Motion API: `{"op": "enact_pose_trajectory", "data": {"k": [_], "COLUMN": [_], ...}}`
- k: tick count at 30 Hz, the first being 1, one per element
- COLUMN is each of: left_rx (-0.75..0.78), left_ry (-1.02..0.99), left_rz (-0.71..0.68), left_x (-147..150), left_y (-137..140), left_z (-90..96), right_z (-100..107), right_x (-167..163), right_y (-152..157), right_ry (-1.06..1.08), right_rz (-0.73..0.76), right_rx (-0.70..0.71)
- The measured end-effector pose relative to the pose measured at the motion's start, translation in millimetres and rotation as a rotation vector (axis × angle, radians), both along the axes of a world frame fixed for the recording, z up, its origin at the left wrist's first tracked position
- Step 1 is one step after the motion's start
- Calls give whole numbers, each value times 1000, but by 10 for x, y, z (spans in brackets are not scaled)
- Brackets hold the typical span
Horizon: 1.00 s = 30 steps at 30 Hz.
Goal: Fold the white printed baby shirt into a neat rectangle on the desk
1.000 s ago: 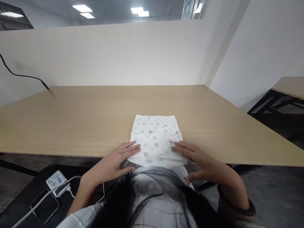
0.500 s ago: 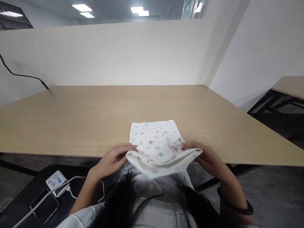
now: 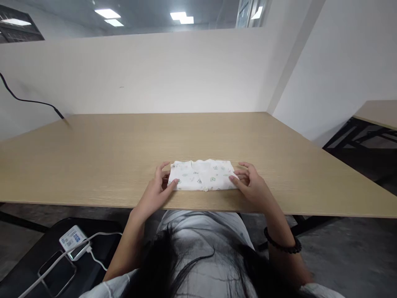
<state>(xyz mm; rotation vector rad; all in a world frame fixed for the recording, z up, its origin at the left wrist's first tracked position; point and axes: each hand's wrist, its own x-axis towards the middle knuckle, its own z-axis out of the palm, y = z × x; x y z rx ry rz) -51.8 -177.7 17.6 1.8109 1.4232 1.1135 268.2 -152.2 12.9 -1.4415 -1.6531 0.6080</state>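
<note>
A white cloth (image 3: pixel 203 176) with small green and grey animal prints lies folded into a flat, wide strip near the table's front edge. Its far edge is slightly wavy, and whether it is a garment I cannot tell. At its left end, my left hand (image 3: pixel 158 186) has the thumb on the near corner and the other fingers curled along the side. My right hand (image 3: pixel 252 184) grips the opposite end the same way, thumb on top. The fingertips under the cloth's edges are partly hidden.
The wooden table (image 3: pixel 124 153) meets a white partition (image 3: pixel 167 74) at the back. A black cable (image 3: pixel 34 100) hangs at the left. On a black chair (image 3: pixel 102 231) at lower left lie a white power bank (image 3: pixel 72 239) and a white cable (image 3: pixel 56 260).
The near part of the cloth, lifted above my lap before, is now folded over away from me and lies flat on the table. Both hands moved forward onto the table with it.
</note>
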Motion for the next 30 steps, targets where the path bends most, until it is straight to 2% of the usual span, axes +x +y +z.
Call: {"op": "enact_pose_trajectory", "data": {"k": [5,12,18,24,30], "left_rx": [27,63,37,66,56], "left_ry": [172,58,150,251,341], "left_rz": [-30,-16,66,85,106], "left_x": [3,34,101,130,157], "left_y": [40,131,146,163,176], "left_z": [5,-82,-36,5,33], "right_z": [-31,-19,-52,-78,-91], "right_x": [-26,2,27,39,58], "right_y": [-26,0,-35,-14,-15], "right_ry": [-60,2,-23,-38,-87], "right_rz": [15,113,37,12,-10], "right_rx": [44,26,9,107,111]}}
